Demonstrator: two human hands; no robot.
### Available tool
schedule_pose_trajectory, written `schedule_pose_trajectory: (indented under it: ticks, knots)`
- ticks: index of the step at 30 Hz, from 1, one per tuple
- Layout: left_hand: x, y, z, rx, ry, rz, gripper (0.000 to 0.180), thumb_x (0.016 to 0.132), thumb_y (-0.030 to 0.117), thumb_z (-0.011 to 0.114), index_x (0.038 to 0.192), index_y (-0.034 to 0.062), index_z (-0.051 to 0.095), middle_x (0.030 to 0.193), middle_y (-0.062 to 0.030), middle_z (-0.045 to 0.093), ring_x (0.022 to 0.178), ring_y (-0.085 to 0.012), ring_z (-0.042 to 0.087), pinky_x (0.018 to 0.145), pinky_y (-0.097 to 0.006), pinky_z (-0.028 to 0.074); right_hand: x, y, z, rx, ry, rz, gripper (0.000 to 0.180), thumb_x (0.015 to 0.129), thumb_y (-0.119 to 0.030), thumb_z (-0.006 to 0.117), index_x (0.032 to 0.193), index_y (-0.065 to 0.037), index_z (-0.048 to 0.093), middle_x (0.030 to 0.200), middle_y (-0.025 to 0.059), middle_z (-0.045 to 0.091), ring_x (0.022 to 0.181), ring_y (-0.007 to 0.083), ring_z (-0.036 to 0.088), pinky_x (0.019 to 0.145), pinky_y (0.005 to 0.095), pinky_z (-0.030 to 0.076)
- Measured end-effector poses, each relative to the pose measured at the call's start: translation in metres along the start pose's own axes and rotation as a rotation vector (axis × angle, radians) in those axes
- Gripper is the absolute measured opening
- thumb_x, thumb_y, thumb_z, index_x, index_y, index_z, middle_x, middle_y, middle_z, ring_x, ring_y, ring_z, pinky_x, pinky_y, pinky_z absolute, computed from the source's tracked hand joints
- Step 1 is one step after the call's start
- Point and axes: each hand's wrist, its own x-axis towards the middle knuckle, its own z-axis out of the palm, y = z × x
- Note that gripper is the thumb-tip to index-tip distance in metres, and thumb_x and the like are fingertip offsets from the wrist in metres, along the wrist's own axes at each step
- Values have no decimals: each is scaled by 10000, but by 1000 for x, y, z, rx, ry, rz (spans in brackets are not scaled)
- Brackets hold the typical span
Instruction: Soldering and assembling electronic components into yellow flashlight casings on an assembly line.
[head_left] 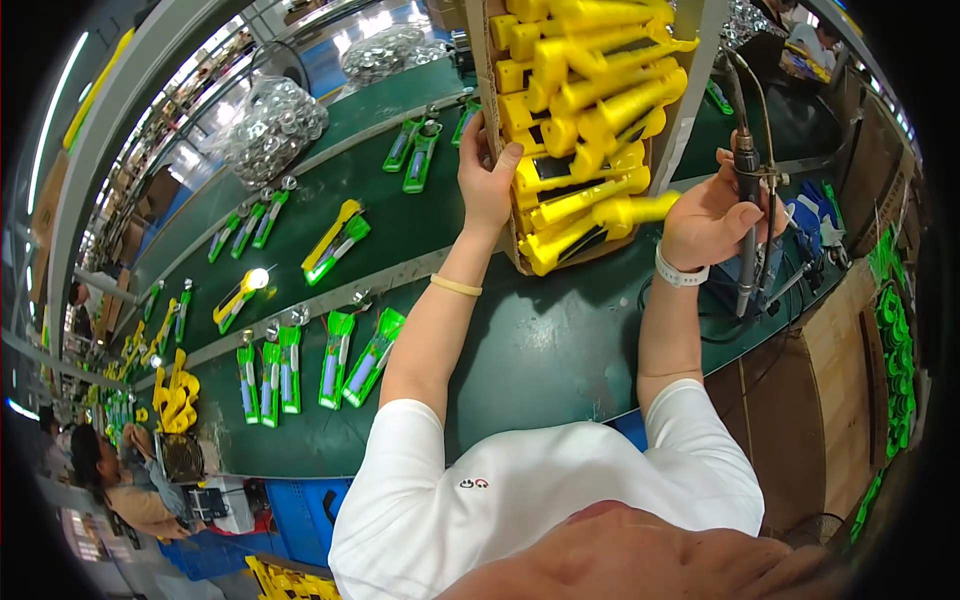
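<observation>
My left hand grips the left wall of a cardboard box, its thumb at the rim. The box is tilted and packed with yellow plastic flashlight-like housings; some are blurred. A yellow housing at the box's right side is smeared and lies near my right wrist. My right hand is raised at the right with its fingers curled around a black-handled tool that looks like a soldering iron, with a metal shaft and a thin tube or cable running up from it.
Green housings with battery cells lie in a row on the green bench. More units sit on the conveyor beyond. A bag of shiny round parts stands far left. A co-worker sits at the left. Blue gloves lie at right.
</observation>
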Motion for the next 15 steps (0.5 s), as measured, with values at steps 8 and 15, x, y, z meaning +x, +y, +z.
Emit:
schedule_pose_trajectory:
  ticks: [8, 15]
  knots:
    - [33, -39, 2, 63, -36, 150, 763, 735, 149, 734, 1335, 0, 288, 1284, -122, 409, 1178, -219, 417, 1007, -348, 330, 23, 34, -3, -177, 178, -92, 361, 898, -409, 500, 991, -61, 523, 914, 161, 634, 882, 287, 625, 754, 291, 483]
    - [59, -44, 8, 124, -20, 465, 848, 691, 218, 771, 1341, -1, 274, 1300, -126, 383, 1185, -242, 406, 1010, -363, 321, 35, 31, -28, -241, 144, -52, 321, 904, -400, 503, 1001, -109, 406, 908, 159, 629, 812, 296, 643, 724, 288, 499]
